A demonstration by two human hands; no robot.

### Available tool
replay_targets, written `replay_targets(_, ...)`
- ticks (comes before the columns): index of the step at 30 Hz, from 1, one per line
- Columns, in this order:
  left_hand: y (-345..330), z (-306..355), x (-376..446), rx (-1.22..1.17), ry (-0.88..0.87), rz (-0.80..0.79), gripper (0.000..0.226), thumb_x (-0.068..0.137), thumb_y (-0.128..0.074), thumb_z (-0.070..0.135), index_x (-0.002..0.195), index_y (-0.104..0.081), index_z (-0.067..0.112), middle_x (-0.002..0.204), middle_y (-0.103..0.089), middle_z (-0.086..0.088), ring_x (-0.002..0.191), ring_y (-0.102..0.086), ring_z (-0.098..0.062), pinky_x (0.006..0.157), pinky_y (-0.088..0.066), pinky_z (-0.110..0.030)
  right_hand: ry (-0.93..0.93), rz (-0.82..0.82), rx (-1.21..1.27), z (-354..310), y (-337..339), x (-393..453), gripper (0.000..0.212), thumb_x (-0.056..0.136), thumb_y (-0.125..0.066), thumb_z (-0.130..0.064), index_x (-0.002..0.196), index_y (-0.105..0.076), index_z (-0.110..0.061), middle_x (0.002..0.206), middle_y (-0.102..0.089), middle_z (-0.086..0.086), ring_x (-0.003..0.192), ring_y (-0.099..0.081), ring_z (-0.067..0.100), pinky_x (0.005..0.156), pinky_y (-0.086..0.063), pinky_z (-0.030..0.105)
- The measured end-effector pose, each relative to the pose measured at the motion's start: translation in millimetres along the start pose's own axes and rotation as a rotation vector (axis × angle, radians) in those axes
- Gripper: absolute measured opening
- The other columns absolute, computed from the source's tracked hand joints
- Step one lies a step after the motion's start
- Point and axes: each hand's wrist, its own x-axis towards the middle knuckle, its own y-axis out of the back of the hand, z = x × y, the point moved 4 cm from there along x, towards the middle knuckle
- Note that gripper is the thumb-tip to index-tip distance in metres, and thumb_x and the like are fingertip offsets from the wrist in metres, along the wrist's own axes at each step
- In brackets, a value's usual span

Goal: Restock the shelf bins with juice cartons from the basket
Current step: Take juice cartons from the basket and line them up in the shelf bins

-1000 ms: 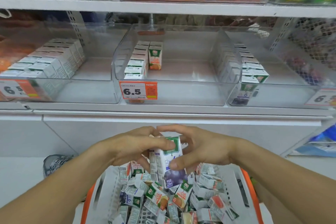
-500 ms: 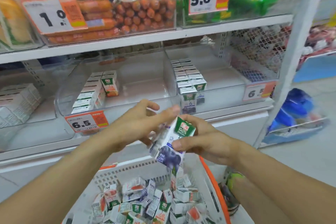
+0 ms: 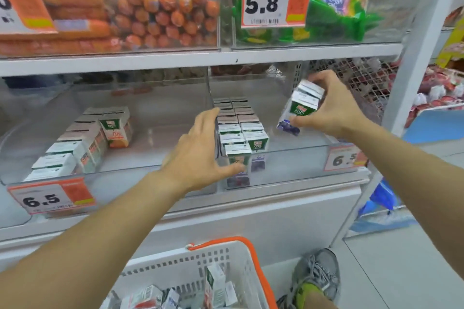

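Fingers (image 3: pixel 324 83) of the right hand (image 3: pixel 331 105) curl over a small cluster of white-and-green juice cartons with purple grape print (image 3: pixel 300 108), thumb pinching beneath. Half a second ago both hands held the cartons low over the white plastic basket with orange rim (image 3: pixel 253 253); now the right arm has lifted them, tilted, into the clear plastic shelf bin (image 3: pixel 288 158), near its right edge. The left hand (image 3: pixel 198 153) has let go and reaches forward, fingers straight, against the left side of the double row of matching cartons (image 3: pixel 238 130) along the bin's left wall.
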Motion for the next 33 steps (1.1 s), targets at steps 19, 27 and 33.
replay_targets(19, -8.7, -4.3, -6.4, 0.193, -0.061, 0.179, 0.111, 0.071, -0.060, 0.078, 0.154, -0.016, 0.018, 0.161, -0.026, 0.002, 0.134, -0.045, -0.022, 0.099, -0.043, -0.037, -0.099, -0.333, -0.353, 44.8, -123.5, 110.3, 0.091, 0.068, -0.086, -0.008, 0.145, -0.040, -0.025, 0.139, -0.049, 0.008, 0.125, -0.053, 0.030, 0.101, -0.047, 0.032)
replay_targets(27, -9.0, -4.9, -3.6, 0.156, -0.060, 0.102, 0.115, 0.073, -0.056, 0.080, 0.154, 0.003, 0.023, 0.165, -0.002, 0.007, 0.151, -0.010, -0.010, 0.112, -0.023, -0.032, -0.116, -0.137, -0.427, 13.0, -70.2, 68.5, 0.059, 0.086, -0.067, -0.009, 0.140, -0.045, -0.011, 0.127, -0.059, 0.011, 0.113, -0.061, 0.030, 0.088, -0.051, 0.030)
replay_targets(33, 8.3, 1.8, -22.2, -0.160, -0.091, 0.257, 0.098, 0.073, -0.073, 0.052, 0.147, -0.029, 0.007, 0.146, -0.037, -0.008, 0.135, -0.036, -0.022, 0.113, -0.029, -0.042, 0.045, 0.021, -0.122, -57.8, -34.7, -92.3, 0.015, 0.088, -0.059, -0.013, 0.095, -0.065, -0.025, 0.079, -0.065, -0.011, 0.066, -0.060, 0.004, 0.065, -0.046, 0.014)
